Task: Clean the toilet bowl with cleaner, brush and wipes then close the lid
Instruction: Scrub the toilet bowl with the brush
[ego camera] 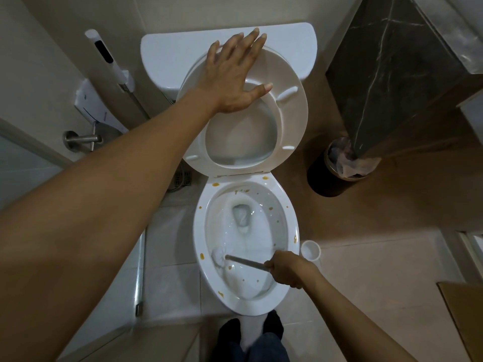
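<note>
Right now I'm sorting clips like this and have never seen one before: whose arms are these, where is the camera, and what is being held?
There is no machine here, only a person cleaning a toilet. The one picture comes from a wide-angle camera worn on the person's head, looking down, so the arms stretch out from the bottom corners and the feet show below. The left hand lies flat with straight fingers on the raised seat and lid, steadying them against the tank. The right hand grips the handle of the toilet brush, whose white head is inside the toilet bowl at its near left side. Brownish spots dot the rim. On the floor stand a white brush holder and a dark waste bin.
</note>
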Demonstrator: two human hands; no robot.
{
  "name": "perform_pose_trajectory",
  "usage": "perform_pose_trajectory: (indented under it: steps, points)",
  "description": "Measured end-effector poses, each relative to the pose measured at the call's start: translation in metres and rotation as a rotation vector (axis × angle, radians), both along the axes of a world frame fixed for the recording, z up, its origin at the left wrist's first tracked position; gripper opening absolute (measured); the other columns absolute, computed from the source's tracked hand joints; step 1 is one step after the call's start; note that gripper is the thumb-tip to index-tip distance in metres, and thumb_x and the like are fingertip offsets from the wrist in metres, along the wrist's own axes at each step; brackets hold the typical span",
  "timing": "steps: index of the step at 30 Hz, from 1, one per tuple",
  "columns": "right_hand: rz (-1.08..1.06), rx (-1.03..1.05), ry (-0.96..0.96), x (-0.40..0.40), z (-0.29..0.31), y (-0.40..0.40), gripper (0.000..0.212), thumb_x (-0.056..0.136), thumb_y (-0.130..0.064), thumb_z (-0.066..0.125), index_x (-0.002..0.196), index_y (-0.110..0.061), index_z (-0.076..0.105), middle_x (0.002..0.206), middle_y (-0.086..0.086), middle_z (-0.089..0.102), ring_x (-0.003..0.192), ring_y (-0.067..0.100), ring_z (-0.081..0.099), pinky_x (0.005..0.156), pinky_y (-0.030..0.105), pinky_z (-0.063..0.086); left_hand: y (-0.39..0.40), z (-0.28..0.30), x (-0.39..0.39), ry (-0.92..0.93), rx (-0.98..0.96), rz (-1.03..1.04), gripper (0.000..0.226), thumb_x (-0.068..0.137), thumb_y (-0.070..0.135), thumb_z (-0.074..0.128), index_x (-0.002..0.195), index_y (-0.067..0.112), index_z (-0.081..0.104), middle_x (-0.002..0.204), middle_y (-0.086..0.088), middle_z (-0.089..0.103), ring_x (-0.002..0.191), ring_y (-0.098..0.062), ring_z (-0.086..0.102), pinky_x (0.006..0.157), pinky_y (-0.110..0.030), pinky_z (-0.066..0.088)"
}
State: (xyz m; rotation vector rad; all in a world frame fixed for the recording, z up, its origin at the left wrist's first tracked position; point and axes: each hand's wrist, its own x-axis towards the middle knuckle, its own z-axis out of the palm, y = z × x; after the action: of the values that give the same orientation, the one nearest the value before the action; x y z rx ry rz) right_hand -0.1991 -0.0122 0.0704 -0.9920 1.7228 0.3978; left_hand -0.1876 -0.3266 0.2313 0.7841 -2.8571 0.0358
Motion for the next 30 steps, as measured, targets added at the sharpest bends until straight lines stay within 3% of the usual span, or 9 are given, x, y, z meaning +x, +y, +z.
perform_pose_trajectory:
  steps: [3,7,10,14,20,25,27,30]
  points:
    - [0.074,-0.021,0.047,0.001,-0.001,-0.004,0.040,0.098,-0.011,0.039,0.137,-0.011,0.049,0.117,0.010,0.057,0.073,0.017,0.052,0.053,0.022,0.042,0.001,-0.001,0.000,0.005,-0.002,0.004,0.085,0.086,0.069,0.026,0.153,0.023,0.001,0.160,0.002,0.001,0.147,-0.024,0.004,0.115,-0.051,0.002]
    - [-0.028,-0.085,0.060,0.020,-0.011,0.004,0.037,0.097,-0.011,0.039,0.131,-0.010,0.051,0.112,0.010,0.059,0.086,0.020,0.056,0.070,0.025,0.047,0.001,0.000,0.000,0.003,0.006,0.003,0.085,0.086,0.068,0.027,0.153,0.023,0.001,0.160,0.002,0.001,0.147,-0.024,0.003,0.115,-0.051,0.002]
    - [-0.117,-0.058,0.021,0.027,-0.006,0.014,0.035,0.098,-0.011,0.038,0.131,-0.008,0.050,0.103,0.008,0.054,0.072,0.016,0.051,0.067,0.025,0.048,0.002,0.002,0.001,-0.011,0.020,0.005,0.086,0.085,0.070,0.025,0.153,0.023,0.000,0.160,0.003,0.000,0.147,-0.023,0.003,0.115,-0.052,0.002]
    - [-0.110,0.037,0.024,0.018,0.005,0.023,0.035,0.097,-0.010,0.041,0.131,-0.009,0.051,0.098,0.005,0.050,0.057,0.010,0.044,0.048,0.019,0.038,0.003,0.004,0.001,-0.020,0.028,0.004,0.086,0.086,0.069,0.025,0.153,0.022,0.000,0.160,0.002,0.000,0.147,-0.024,0.002,0.116,-0.053,0.002]
    - [-0.133,-0.031,0.069,0.024,-0.012,0.020,0.038,0.093,-0.008,0.042,0.129,-0.009,0.052,0.109,0.008,0.057,0.076,0.017,0.056,0.063,0.024,0.043,0.001,0.003,0.000,-0.025,0.026,0.005,0.085,0.086,0.070,0.024,0.153,0.023,0.000,0.160,0.002,0.000,0.147,-0.024,0.002,0.116,-0.053,0.003]
    - [-0.198,-0.027,0.026,0.023,-0.005,0.022,0.035,0.094,-0.008,0.038,0.127,-0.009,0.051,0.083,0.001,0.047,0.057,0.011,0.045,0.045,0.021,0.039,0.000,0.003,0.000,-0.028,0.035,0.001,0.086,0.086,0.070,0.024,0.153,0.023,-0.001,0.160,0.002,0.000,0.147,-0.024,0.002,0.115,-0.053,0.003]
    - [-0.176,0.019,-0.023,0.017,0.003,0.024,0.034,0.097,-0.008,0.035,0.126,-0.009,0.053,0.075,0.000,0.042,0.053,0.011,0.041,0.047,0.020,0.037,0.001,0.003,0.001,-0.026,0.032,0.003,0.087,0.085,0.071,0.023,0.153,0.023,-0.001,0.160,0.002,0.000,0.147,-0.024,0.003,0.115,-0.053,0.004]
    - [-0.154,0.059,-0.041,0.011,0.007,0.022,0.025,0.099,-0.014,0.036,0.108,-0.012,0.060,0.073,0.000,0.043,0.052,0.011,0.037,0.056,0.026,0.039,0.001,0.003,0.000,-0.023,0.028,0.007,0.087,0.084,0.071,0.022,0.153,0.022,-0.001,0.160,0.001,0.000,0.147,-0.024,0.003,0.115,-0.053,0.004]
